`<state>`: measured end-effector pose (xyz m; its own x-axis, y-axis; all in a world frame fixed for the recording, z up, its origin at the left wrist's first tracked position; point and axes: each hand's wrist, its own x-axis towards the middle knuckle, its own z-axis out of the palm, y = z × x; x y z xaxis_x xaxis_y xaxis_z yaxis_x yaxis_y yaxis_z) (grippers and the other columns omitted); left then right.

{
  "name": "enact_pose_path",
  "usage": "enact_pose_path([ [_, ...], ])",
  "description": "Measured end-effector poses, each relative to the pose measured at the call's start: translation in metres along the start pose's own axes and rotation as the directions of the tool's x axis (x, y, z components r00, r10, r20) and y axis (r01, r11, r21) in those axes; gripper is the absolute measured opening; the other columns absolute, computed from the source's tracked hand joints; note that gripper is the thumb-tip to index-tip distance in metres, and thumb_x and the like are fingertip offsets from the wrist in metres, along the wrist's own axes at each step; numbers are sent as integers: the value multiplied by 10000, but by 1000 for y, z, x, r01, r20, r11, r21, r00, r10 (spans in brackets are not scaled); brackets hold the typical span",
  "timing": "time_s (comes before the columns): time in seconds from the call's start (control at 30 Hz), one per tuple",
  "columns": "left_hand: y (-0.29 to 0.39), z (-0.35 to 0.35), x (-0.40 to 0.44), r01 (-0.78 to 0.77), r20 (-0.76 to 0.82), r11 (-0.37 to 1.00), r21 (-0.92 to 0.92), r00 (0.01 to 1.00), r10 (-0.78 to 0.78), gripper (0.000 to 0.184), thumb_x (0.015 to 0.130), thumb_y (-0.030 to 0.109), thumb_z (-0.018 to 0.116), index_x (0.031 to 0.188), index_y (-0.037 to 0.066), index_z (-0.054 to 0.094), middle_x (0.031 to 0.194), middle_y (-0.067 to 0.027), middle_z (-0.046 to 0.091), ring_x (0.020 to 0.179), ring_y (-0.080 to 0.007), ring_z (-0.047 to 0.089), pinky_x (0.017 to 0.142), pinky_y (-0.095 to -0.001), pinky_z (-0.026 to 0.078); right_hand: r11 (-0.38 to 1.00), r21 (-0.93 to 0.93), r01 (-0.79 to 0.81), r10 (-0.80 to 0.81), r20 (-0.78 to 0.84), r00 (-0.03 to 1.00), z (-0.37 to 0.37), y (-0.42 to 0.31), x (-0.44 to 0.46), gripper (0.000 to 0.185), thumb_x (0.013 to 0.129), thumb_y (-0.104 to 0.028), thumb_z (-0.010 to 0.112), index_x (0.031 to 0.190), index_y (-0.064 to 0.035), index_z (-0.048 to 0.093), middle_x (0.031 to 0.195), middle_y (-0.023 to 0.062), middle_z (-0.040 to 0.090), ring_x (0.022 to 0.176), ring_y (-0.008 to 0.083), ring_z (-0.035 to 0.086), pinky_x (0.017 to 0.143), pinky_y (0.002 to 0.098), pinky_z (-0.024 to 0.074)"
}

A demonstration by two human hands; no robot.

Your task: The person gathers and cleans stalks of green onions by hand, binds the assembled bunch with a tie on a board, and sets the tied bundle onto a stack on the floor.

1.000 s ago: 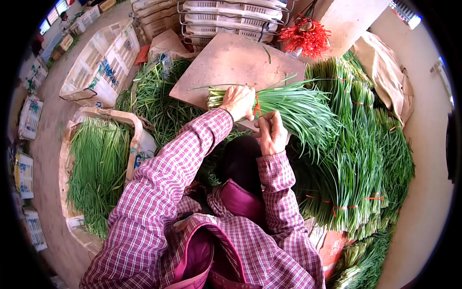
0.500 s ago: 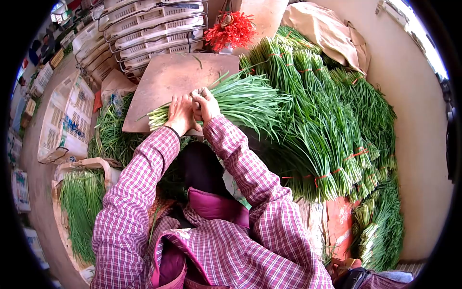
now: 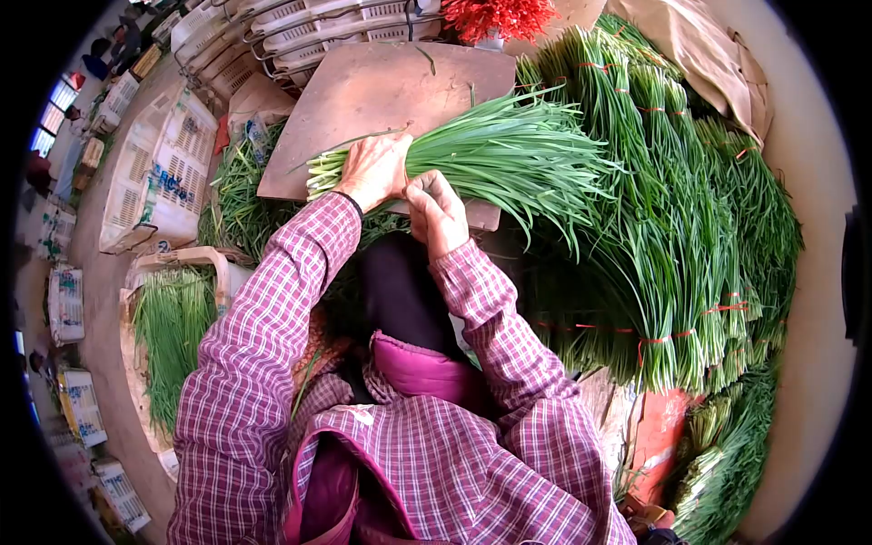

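A loose bunch of garlic chives [image 3: 509,150] lies across a brown board [image 3: 363,91], pale stem ends to the left and green leaves fanning right. My left hand [image 3: 374,171] is closed over the bunch near its stems. Just beside it, on the near side of the bunch, my right hand [image 3: 438,216] is pinched with fingertips close to my left fingers. Whatever thin thing is between those fingertips is too small to make out.
Tied chive bunches [image 3: 654,245] with red bands are piled at right. Red ties [image 3: 500,16] hang behind the board. Stacked white crates [image 3: 336,36] stand at the back; another crate [image 3: 163,173] and a chive-filled basket [image 3: 177,318] are at left. A wall [image 3: 781,436] bounds the right.
My right hand has come down from the top of the bunch to its near side. My left hand stays on the stems. The whole view has shifted, with the board now higher and farther right.
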<state>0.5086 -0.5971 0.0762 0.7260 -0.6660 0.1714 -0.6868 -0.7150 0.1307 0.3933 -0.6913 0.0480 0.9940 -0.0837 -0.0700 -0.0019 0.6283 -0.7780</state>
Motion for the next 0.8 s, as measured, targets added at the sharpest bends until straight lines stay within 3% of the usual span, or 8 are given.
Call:
enact_pose_path([
  [0.1, -2, 4, 2, -36, -64, 999, -11, 997, 35, 556, 650, 419, 748, 987, 12, 572, 892, -201, 653, 851, -367, 640, 742, -439, 507, 999, 33, 40, -41, 31, 999, -4, 11, -4, 84, 940, -127, 523, 883, -91, 473, 630, -75, 369, 477, 19, 279, 415, 187, 222],
  [0.23, -6, -4, 1, -37, -12, 998, -60, 999, 36, 592, 646, 423, 739, 1041, 19, 565, 870, -197, 654, 843, -367, 642, 745, -447, 502, 942, -184, 279, -252, 157, 955, 3, 7, -8, 79, 959, -135, 500, 912, -73, 514, 661, -46, 434, 594, 37, 387, 547, 196, 345],
  [0.3, -10, -23, 1, 73, 169, 993, -95, 984, -56, 638, 561, 391, 789, 1036, 20, 579, 853, -195, 664, 852, -368, 646, 753, -447, 505, 782, -560, 272, -252, 114, 961, 2, -13, -22, 100, 950, -146, 522, 912, -64, 564, 693, -1, 521, 623, 92, 493, 599, 246, 429],
  [0.37, -16, -39, -7, 96, 172, 988, -121, 982, -74, 652, 526, 380, 806, 1026, 24, 584, 853, -193, 669, 858, -368, 648, 760, -447, 507, 400, -843, 359, -466, 151, 872, -9, -29, -32, 94, 906, -156, 584, 919, -65, 605, 774, 40, 598, 698, 168, 579, 669, 307, 481],
  [0.47, -26, -59, -30, 168, 166, 974, -150, 976, -142, 674, 488, 374, 829, 1016, 28, 592, 870, -193, 675, 869, -371, 650, 771, -450, 510, 237, -902, 362, -647, 132, 751, 9, -68, -39, 157, 823, -187, 672, 931, -88, 615, 836, 49, 619, 794, 217, 593, 699, 353, 488],
  [0.6, -26, -86, -56, 243, 114, 963, -120, 967, -229, 676, 497, 383, 835, 1011, 20, 589, 902, -197, 674, 879, -376, 650, 777, -455, 510, -68, -892, 447, -605, 393, 693, 48, -76, -8, 329, 800, -287, 703, 1028, -68, 613, 851, 56, 637, 858, 239, 611, 762, 354, 485],
  [0.77, -37, -106, -84, 243, 22, 969, -49, 970, -242, 707, 485, 412, 849, 1004, 18, 577, 892, -196, 671, 876, -375, 650, 758, -457, 510, -232, -878, 419, -481, 478, 735, 87, -56, 22, 241, 780, -295, 703, 880, -85, 639, 876, 65, 628, 863, 260, 603, 734, 358, 490],
  [0.8, -42, -107, -91, 233, -17, 971, -49, 972, -234, 656, 513, 397, 859, 996, 52, 579, 860, -184, 661, 870, -372, 637, 752, -454, 494, -232, -864, 446, -557, 495, 667, 91, -58, 25, 241, 792, -309, 697, 875, -89, 644, 864, 65, 630, 830, 254, 608, 716, 359, 497],
])
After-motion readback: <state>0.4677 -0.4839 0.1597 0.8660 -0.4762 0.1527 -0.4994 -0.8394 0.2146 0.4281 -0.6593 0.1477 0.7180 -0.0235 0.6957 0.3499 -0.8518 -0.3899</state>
